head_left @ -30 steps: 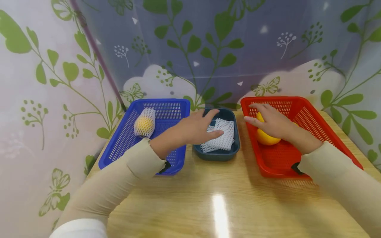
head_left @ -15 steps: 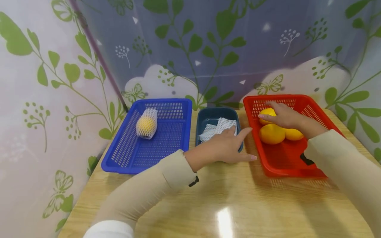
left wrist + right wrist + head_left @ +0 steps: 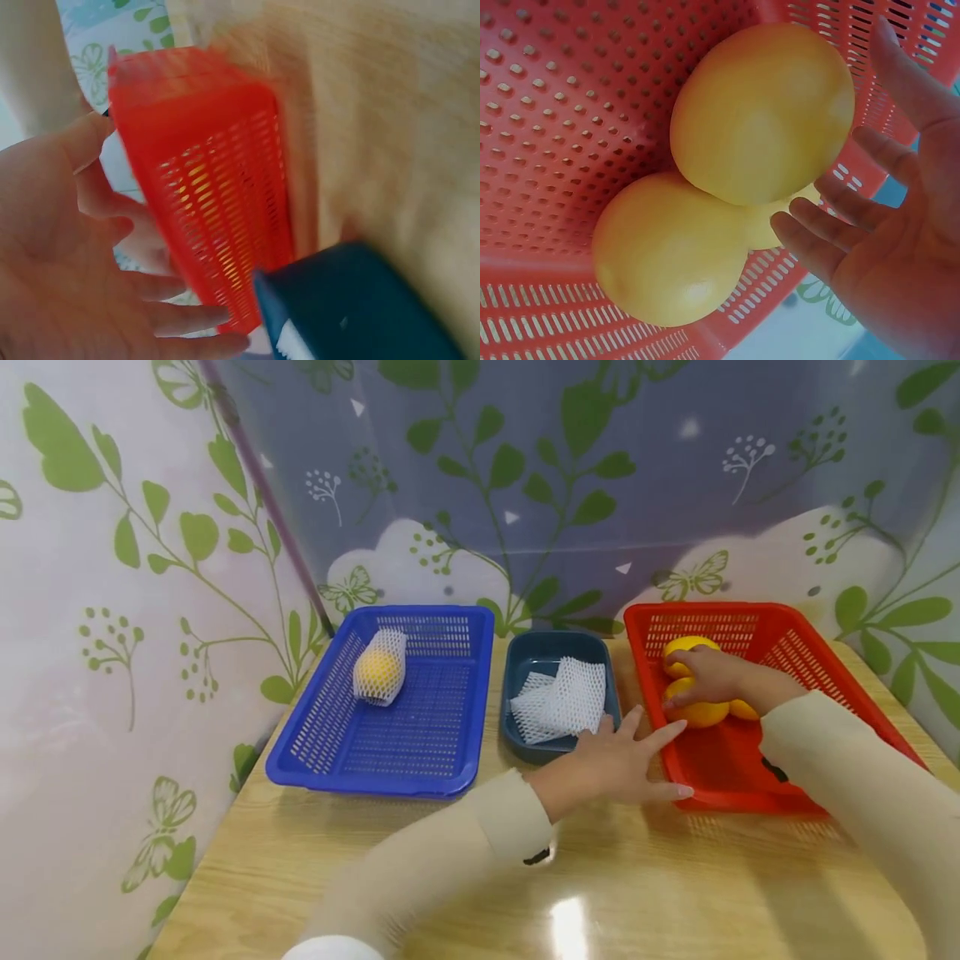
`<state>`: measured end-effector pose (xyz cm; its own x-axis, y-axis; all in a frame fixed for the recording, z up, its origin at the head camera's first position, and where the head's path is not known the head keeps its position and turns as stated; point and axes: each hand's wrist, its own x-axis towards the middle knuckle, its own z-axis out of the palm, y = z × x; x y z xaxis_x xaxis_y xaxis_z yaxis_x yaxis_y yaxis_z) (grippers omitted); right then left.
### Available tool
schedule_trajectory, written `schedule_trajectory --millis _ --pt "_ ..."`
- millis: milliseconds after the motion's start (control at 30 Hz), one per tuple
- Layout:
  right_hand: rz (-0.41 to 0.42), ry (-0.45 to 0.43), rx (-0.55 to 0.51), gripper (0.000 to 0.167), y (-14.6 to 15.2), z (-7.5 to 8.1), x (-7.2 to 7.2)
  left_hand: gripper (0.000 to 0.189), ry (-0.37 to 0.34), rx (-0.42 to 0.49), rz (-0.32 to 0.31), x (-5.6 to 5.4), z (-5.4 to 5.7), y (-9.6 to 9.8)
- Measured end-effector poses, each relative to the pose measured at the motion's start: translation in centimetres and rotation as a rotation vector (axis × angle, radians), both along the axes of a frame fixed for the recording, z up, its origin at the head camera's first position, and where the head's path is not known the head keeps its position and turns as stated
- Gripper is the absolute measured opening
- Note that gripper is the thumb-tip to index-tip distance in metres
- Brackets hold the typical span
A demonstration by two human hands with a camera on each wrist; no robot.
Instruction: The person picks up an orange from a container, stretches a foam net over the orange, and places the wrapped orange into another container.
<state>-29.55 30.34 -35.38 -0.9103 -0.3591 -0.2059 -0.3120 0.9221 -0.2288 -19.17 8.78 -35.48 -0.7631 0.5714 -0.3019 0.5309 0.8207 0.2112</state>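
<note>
In the red basket (image 3: 720,772) at the right lie several smooth yellow-orange fruits (image 3: 761,112), like oranges. My right hand (image 3: 712,677) reaches down over them, its loosely bent fingers beside the largest-looking fruit. A gap shows between most of those fingers and the fruit in the right wrist view; whether a fingertip touches is unclear. With fingers spread and nothing held, my left hand (image 3: 611,767) hovers by the red basket's near-left rim and the teal box's front corner. White foam net sleeves (image 3: 573,693) lie inside that teal box (image 3: 534,647).
A blue basket (image 3: 405,735) stands at the left, with one fruit in a white foam net (image 3: 378,670) inside. All containers sit on a wooden table (image 3: 480,877). A patterned curtain (image 3: 450,468) hangs close behind and along the sides.
My left hand has swept right and nearer, from above the teal box to the red basket's side. My right hand has lowered among the fruits. The view has shifted slightly.
</note>
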Motion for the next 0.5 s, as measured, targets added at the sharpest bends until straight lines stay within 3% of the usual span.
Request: schedule_trajectory --millis 233,500 --pt "0.023 -0.025 0.007 0.080 -0.4 -0.3 -0.1 0.074 0.012 0.067 0.006 0.6 -2.1 0.3" --pt "0.051 -0.049 0.048 0.076 0.1 -1.5 -0.3 0.073 0.056 0.145 -0.033 0.5 -2.8 -0.3"
